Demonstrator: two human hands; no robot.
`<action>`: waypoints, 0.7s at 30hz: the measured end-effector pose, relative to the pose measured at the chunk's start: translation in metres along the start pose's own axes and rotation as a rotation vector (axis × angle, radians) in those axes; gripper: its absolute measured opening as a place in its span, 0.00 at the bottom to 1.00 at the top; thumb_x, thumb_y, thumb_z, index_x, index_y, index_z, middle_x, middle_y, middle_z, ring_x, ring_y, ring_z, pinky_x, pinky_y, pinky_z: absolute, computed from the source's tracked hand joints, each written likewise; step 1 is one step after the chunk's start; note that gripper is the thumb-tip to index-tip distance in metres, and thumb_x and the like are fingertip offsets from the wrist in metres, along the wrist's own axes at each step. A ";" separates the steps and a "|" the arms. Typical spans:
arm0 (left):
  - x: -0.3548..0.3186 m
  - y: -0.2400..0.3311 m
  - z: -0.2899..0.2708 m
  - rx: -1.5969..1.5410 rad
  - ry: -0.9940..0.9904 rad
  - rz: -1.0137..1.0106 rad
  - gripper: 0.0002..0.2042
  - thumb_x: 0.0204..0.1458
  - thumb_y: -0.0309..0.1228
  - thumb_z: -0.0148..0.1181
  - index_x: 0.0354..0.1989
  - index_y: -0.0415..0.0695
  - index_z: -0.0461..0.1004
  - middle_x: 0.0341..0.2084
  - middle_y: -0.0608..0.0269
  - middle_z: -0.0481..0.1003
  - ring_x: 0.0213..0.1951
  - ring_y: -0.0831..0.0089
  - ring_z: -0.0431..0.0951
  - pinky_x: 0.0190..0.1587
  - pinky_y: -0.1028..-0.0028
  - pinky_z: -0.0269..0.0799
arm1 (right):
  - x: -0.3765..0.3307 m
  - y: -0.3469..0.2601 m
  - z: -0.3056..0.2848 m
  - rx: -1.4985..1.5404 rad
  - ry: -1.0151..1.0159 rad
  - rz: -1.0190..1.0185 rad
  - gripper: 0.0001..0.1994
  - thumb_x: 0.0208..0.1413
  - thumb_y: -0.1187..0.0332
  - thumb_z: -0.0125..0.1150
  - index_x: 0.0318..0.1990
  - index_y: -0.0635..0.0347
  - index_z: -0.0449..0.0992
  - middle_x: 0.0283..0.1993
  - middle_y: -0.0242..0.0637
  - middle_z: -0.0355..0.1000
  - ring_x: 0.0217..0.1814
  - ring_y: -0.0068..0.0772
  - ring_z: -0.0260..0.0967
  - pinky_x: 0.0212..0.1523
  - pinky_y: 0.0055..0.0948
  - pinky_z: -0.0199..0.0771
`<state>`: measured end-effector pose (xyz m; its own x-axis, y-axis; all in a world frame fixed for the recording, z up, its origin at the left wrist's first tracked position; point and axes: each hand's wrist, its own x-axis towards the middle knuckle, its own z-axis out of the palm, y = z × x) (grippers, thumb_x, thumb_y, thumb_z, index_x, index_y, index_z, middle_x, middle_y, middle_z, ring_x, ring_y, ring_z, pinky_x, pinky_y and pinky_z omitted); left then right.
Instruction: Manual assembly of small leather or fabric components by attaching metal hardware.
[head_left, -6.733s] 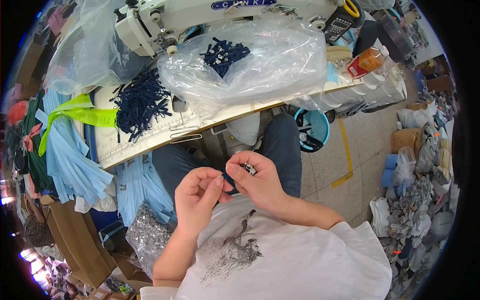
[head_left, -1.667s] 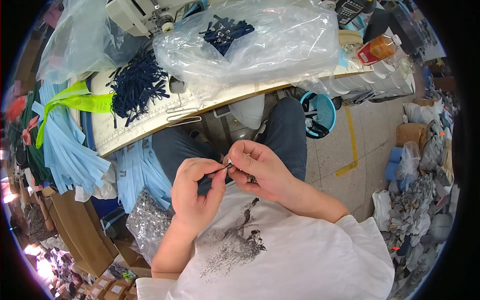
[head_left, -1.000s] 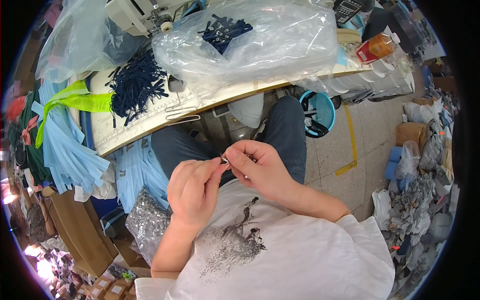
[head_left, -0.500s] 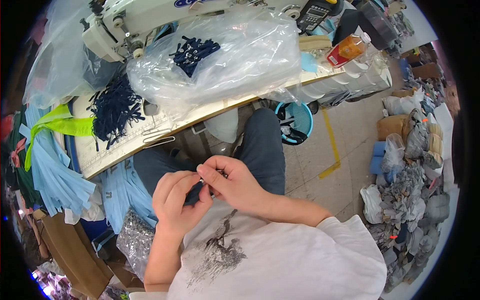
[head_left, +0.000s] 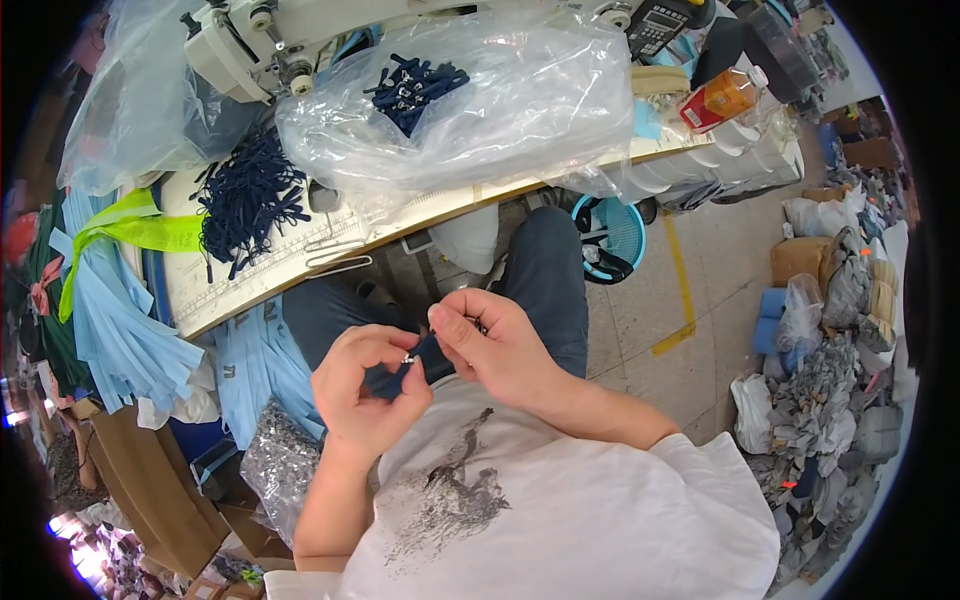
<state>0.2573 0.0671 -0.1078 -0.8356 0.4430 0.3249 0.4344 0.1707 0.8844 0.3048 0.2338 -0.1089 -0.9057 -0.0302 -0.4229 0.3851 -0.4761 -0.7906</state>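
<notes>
Two hands at work below the sewing table (head_left: 330,262): left hand (head_left: 365,395) and right hand (head_left: 490,345), fingers of both pinched on one dark blue strip (head_left: 425,358) with a small metal piece. Two heaps of similar strips up on that table, one loose (head_left: 245,200), one inside a clear bag (head_left: 470,100).

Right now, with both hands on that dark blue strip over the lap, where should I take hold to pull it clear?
Probably the stretch of the dark blue strip between the left hand and right hand, coming from above. That part shows; the rest is hidden under the fingers. Avoid the small metal piece at the left fingertips.
</notes>
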 end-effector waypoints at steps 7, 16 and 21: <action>-0.005 0.000 -0.006 -0.445 -0.069 -0.185 0.11 0.40 0.12 0.61 0.34 0.36 0.73 0.31 0.55 0.74 0.32 0.70 0.75 0.33 0.76 0.72 | 0.000 0.001 0.001 -0.030 0.001 0.016 0.12 0.65 0.60 0.53 0.35 0.58 0.71 0.21 0.23 0.62 0.19 0.11 0.53 0.18 0.16 0.51; -0.004 0.000 -0.006 -0.386 -0.059 -0.419 0.10 0.47 0.15 0.64 0.38 0.33 0.76 0.31 0.59 0.74 0.33 0.80 0.72 0.34 0.82 0.68 | 0.000 0.002 0.002 -0.048 0.007 -0.076 0.11 0.66 0.62 0.52 0.34 0.59 0.70 0.21 0.23 0.61 0.19 0.11 0.52 0.18 0.15 0.51; 0.001 0.000 -0.006 -0.373 -0.122 -0.427 0.08 0.51 0.17 0.62 0.40 0.33 0.77 0.30 0.61 0.75 0.31 0.80 0.72 0.35 0.83 0.68 | 0.000 0.005 0.001 -0.113 0.001 -0.153 0.10 0.65 0.63 0.53 0.34 0.59 0.70 0.21 0.22 0.61 0.20 0.10 0.51 0.18 0.15 0.50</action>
<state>0.2545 0.0622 -0.1056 -0.8563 0.5051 -0.1082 -0.0993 0.0445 0.9941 0.3066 0.2302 -0.1122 -0.9551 0.0362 -0.2942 0.2601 -0.3733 -0.8905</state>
